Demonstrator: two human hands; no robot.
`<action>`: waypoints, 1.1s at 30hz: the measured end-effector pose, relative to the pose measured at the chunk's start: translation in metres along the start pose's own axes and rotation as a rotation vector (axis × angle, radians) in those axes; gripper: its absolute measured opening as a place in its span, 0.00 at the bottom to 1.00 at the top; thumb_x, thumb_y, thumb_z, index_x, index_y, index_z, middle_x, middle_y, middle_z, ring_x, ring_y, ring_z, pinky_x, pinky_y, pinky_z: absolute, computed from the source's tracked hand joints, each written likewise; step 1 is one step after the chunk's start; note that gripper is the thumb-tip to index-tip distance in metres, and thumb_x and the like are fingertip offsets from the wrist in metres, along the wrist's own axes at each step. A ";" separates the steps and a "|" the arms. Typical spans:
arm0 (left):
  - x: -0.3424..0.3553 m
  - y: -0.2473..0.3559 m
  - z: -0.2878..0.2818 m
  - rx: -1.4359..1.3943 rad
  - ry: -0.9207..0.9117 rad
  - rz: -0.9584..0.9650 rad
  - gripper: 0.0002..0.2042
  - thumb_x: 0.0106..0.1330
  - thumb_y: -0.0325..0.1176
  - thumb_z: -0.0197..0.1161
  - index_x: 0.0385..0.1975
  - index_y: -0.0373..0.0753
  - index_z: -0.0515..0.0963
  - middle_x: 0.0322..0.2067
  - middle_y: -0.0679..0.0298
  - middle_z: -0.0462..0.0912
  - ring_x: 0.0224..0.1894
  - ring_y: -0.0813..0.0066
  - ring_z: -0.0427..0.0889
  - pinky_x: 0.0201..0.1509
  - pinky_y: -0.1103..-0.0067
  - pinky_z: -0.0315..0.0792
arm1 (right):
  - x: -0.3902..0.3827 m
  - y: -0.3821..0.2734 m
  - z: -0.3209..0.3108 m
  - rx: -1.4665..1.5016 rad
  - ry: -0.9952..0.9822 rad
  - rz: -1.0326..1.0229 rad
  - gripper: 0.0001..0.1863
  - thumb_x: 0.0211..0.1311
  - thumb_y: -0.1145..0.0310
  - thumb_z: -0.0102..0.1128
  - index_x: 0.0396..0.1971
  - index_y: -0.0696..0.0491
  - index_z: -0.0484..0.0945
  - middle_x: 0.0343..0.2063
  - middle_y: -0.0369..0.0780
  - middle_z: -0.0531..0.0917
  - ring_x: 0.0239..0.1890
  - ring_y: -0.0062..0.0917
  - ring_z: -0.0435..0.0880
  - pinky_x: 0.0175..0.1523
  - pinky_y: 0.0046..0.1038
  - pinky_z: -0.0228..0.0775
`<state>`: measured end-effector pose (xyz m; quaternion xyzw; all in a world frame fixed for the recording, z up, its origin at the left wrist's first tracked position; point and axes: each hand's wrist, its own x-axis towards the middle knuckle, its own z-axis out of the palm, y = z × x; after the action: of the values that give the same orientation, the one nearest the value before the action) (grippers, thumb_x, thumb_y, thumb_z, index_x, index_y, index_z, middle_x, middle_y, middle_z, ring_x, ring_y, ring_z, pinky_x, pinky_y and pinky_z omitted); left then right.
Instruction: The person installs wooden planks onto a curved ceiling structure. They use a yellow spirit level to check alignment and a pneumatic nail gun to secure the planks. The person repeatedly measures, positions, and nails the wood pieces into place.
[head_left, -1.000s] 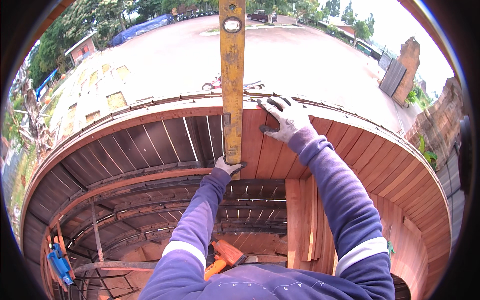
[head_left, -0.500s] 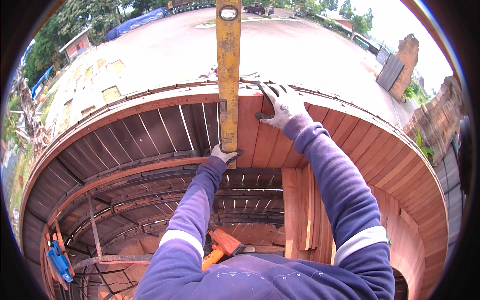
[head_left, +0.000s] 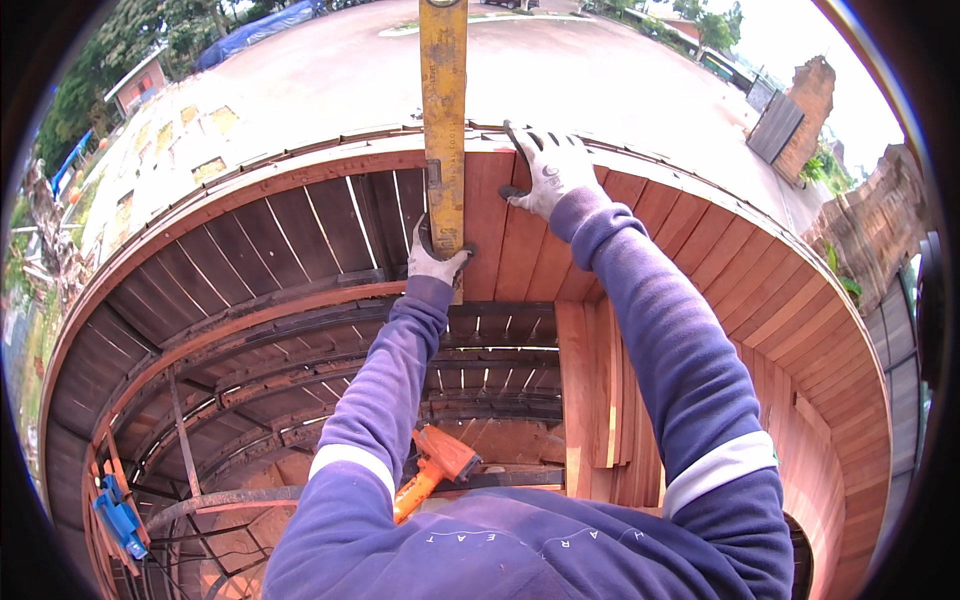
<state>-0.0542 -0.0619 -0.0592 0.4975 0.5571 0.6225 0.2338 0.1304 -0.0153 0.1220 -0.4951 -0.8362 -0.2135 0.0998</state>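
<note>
A long yellow spirit level [head_left: 444, 110] lies lengthwise, pointing away from me, along the left edge of the reddish wooden planks [head_left: 520, 240]. My left hand [head_left: 436, 258], in a pale glove with dark fingertips, grips the level near its near end, with fingers along its left side and thumb at its right. Over the far ends of the planks, my right hand [head_left: 556, 172] is spread open, its thumb and fingers apart on the wood. It wears the same kind of glove and holds nothing.
Left of the level, dark slats [head_left: 290, 225] with gaps show beneath a curved wooden rim [head_left: 230, 185]. An orange power tool [head_left: 440, 465] lies below, close to my body. A blue tool [head_left: 120, 515] hangs at the lower left. Loose boards [head_left: 605, 400] stand below my right arm.
My left hand has slid a little farther up along the level. The whole view has shifted, and my right hand keeps about the same place on the planks.
</note>
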 end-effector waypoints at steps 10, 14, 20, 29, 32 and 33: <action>-0.003 0.034 -0.063 -0.283 0.131 0.014 0.35 0.49 0.19 0.70 0.60 0.39 0.65 0.47 0.59 0.78 0.48 0.69 0.79 0.57 0.75 0.73 | 0.001 -0.005 -0.009 -0.006 -0.047 -0.032 0.46 0.57 0.42 0.64 0.72 0.36 0.52 0.63 0.37 0.68 0.67 0.31 0.63 0.72 0.38 0.52; -0.047 0.076 -0.170 -0.310 0.247 -0.090 0.36 0.50 0.12 0.67 0.61 0.40 0.65 0.47 0.61 0.78 0.46 0.72 0.79 0.51 0.76 0.77 | 0.001 -0.002 -0.003 0.012 -0.016 -0.019 0.46 0.58 0.41 0.63 0.72 0.39 0.52 0.63 0.40 0.68 0.66 0.34 0.64 0.72 0.39 0.52; -0.207 0.061 -0.353 0.315 0.305 -0.052 0.34 0.48 0.15 0.70 0.60 0.32 0.68 0.50 0.58 0.78 0.52 0.71 0.79 0.55 0.75 0.76 | 0.000 -0.007 -0.005 0.044 0.043 -0.004 0.51 0.55 0.45 0.67 0.73 0.40 0.47 0.64 0.40 0.68 0.66 0.34 0.64 0.71 0.38 0.54; -0.335 0.007 -0.467 0.927 0.175 -0.421 0.38 0.40 0.32 0.78 0.58 0.38 0.73 0.50 0.54 0.79 0.52 0.58 0.79 0.58 0.71 0.73 | 0.004 -0.013 -0.005 0.080 -0.026 0.062 0.54 0.50 0.50 0.72 0.74 0.38 0.47 0.61 0.40 0.72 0.64 0.35 0.68 0.69 0.39 0.56; -0.330 -0.016 -0.477 0.921 0.148 -0.401 0.38 0.39 0.32 0.79 0.57 0.38 0.73 0.49 0.54 0.80 0.51 0.57 0.79 0.57 0.70 0.73 | 0.007 -0.006 0.007 0.134 0.096 -0.023 0.52 0.49 0.47 0.71 0.72 0.40 0.52 0.61 0.42 0.71 0.64 0.37 0.66 0.70 0.39 0.55; -0.330 -0.031 -0.483 0.874 0.187 -0.337 0.38 0.38 0.32 0.80 0.56 0.39 0.74 0.48 0.54 0.80 0.51 0.56 0.78 0.58 0.68 0.72 | 0.012 0.001 0.018 0.095 0.133 -0.028 0.52 0.51 0.44 0.69 0.73 0.39 0.51 0.63 0.42 0.69 0.66 0.37 0.65 0.71 0.39 0.54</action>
<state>-0.3563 -0.5552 -0.1504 0.3936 0.8584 0.3254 0.0490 0.1263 0.0026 0.1107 -0.4628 -0.8438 -0.2076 0.1754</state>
